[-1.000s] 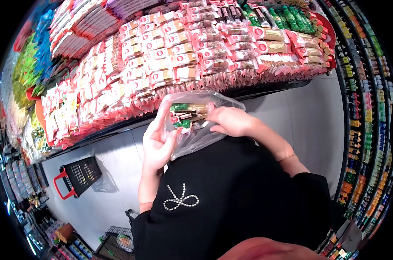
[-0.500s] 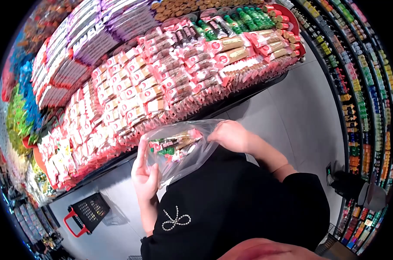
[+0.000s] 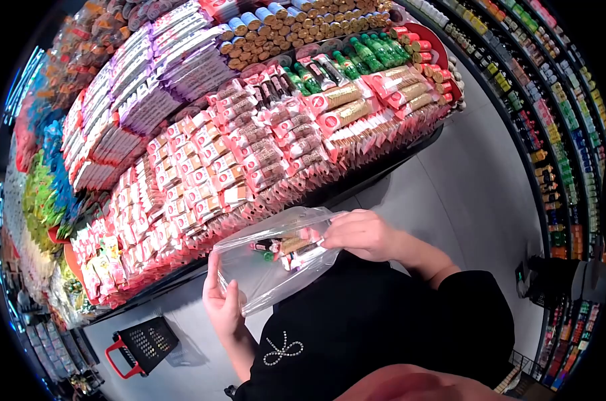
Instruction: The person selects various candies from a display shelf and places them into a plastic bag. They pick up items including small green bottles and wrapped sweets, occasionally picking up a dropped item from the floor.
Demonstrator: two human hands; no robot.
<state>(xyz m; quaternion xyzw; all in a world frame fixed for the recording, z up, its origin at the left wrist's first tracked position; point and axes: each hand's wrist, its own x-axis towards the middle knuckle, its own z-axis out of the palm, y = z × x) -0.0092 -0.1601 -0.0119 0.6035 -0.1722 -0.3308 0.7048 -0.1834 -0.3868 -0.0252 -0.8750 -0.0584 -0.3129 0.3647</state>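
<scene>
A clear plastic bag (image 3: pixel 249 284) stretches between my two hands, in front of the snack display. My right hand (image 3: pixel 363 234) pinches the bag's right side near its upper edge. My left hand (image 3: pixel 224 304) holds the left edge, its index finger stretched up along the plastic and its thumb on the near side. Several small wrapped snacks (image 3: pixel 293 246) lie inside toward the right, in gold, red-white, dark and green wrappers. The plastic partly blurs them.
A long stand bears rows of red-white packaged snacks (image 3: pixel 229 164), green bottle-shaped packs (image 3: pixel 370 53) and purple-white packs (image 3: pixel 139 67). A black basket with a red handle (image 3: pixel 142 344) sits on the floor at lower left. Stocked shelves (image 3: pixel 557 134) curve along the right.
The bag has swung out flatter and its left part is more spread. The snacks inside sit closer to my right hand. Both hands are slightly lower in view.
</scene>
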